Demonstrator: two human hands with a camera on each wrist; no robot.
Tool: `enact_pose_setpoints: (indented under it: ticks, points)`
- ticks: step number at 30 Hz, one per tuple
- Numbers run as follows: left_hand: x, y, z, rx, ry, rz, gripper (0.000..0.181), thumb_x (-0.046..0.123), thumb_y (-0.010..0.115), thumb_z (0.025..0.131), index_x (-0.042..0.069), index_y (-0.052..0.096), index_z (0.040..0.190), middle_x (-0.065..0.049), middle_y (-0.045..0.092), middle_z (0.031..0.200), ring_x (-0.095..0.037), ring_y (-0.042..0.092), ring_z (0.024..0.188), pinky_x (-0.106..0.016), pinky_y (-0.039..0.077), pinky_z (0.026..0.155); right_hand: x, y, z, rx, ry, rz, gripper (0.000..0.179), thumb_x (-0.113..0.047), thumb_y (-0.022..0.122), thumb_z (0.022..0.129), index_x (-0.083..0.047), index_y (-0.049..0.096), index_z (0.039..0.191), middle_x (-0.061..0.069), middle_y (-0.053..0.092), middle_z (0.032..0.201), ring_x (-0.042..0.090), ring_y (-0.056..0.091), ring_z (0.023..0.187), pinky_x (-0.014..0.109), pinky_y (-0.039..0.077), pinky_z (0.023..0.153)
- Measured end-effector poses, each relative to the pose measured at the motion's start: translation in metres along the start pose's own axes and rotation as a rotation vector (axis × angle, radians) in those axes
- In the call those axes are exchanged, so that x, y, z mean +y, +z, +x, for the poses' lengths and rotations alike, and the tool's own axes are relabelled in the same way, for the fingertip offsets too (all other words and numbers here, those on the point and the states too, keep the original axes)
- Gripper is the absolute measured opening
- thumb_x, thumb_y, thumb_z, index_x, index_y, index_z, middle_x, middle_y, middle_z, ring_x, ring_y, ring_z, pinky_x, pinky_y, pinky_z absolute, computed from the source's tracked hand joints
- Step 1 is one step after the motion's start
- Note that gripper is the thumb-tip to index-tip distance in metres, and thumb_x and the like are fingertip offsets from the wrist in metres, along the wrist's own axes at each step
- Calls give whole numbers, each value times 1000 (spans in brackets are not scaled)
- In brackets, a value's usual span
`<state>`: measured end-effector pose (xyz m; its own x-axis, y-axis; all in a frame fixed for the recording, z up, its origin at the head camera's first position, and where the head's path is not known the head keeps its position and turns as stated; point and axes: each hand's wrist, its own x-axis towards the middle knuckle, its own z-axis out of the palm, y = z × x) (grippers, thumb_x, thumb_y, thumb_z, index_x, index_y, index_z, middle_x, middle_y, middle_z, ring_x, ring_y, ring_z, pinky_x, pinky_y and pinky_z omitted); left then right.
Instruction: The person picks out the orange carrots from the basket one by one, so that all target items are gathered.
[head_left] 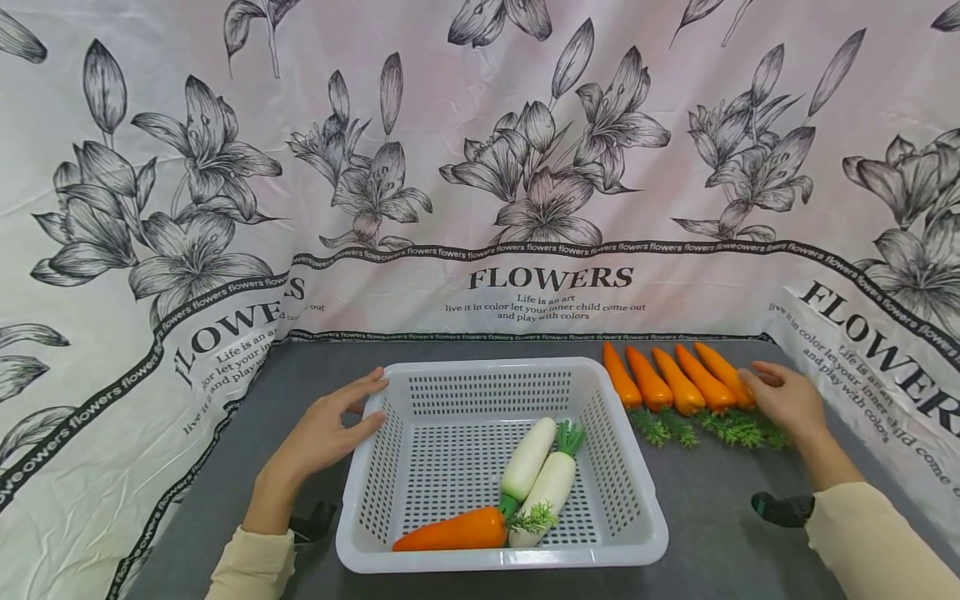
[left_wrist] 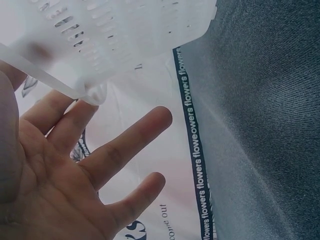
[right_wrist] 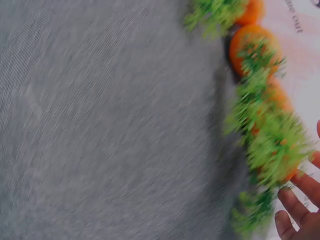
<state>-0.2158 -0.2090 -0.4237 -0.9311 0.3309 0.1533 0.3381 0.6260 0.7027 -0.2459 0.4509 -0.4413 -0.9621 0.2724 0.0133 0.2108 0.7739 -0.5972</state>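
Observation:
A white perforated plastic basket (head_left: 495, 560) stands on the dark cloth. In it lie two white radishes (head_left: 528, 462) with green tops and one orange carrot (head_left: 453, 532). My left hand (head_left: 322, 433) rests its thumb and fingertips on the basket's left rim; the left wrist view shows two fingers (left_wrist: 120, 147) stretched out below the rim. Right of the basket, several carrots (head_left: 681, 382) lie side by side, leafy ends toward me. My right hand (head_left: 791, 404) is at the rightmost carrot (head_left: 722, 372), loosely spread fingertips beside its body and greens (right_wrist: 277, 150).
A pale curtain (head_left: 555, 200) printed with flowers and lettering hangs behind the dark cloth (head_left: 705, 517) and along both sides. Near each wrist a dark strap (head_left: 782, 508) shows. The row of carrots lies close to the basket's right rim.

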Motion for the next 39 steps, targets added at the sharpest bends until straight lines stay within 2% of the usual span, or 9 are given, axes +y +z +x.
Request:
enact_pose_setpoints:
  ticks: [3, 7, 15, 23, 28, 39]
  points:
    - [0, 0, 0, 0, -2, 8, 58, 36, 66, 99, 18, 51, 152, 2, 34, 167, -25, 62, 108, -24, 57, 69, -11, -2, 1, 10, -19, 15, 76, -55, 40, 105, 4, 40, 153, 40, 45, 146, 56, 47, 124, 61, 46, 89]
    - [0, 0, 0, 4, -2, 16, 57, 36, 66, 99, 18, 51, 152, 2, 35, 166, -25, 62, 108, -24, 57, 69, -31, -5, 1, 20, -91, 41, 74, -55, 42, 105, 1, 41, 153, 38, 47, 145, 55, 47, 126, 60, 46, 87]
    - [-3, 0, 0, 5, 18, 33, 57, 35, 66, 99, 18, 51, 152, 1, 35, 166, -22, 63, 105, -24, 57, 68, -85, -4, -4, 12, -242, 98, 65, -48, 49, 105, -5, 45, 153, 33, 53, 144, 50, 53, 124, 62, 46, 92]
    - [-4, 0, 1, 0, 19, 36, 57, 36, 65, 100, 19, 50, 152, 2, 34, 167, -19, 63, 104, -24, 57, 70, -136, 3, -20, -57, -374, 146, 60, -45, 54, 104, -10, 48, 152, 30, 55, 144, 49, 52, 126, 67, 45, 95]
    - [-2, 0, 0, -3, 22, 29, 58, 36, 66, 100, 19, 50, 152, 1, 34, 167, -21, 63, 105, -24, 57, 69, -162, 7, -30, -109, -440, 123, 58, -46, 55, 104, -14, 50, 151, 23, 58, 144, 41, 56, 123, 61, 49, 93]
    - [-2, 0, 0, -1, 10, 19, 58, 37, 66, 99, 20, 50, 152, 2, 34, 167, -22, 63, 107, -24, 57, 69, -207, 29, -52, -212, -655, 144, 45, -31, 64, 101, -13, 61, 143, 11, 59, 146, 27, 61, 114, 43, 52, 90]
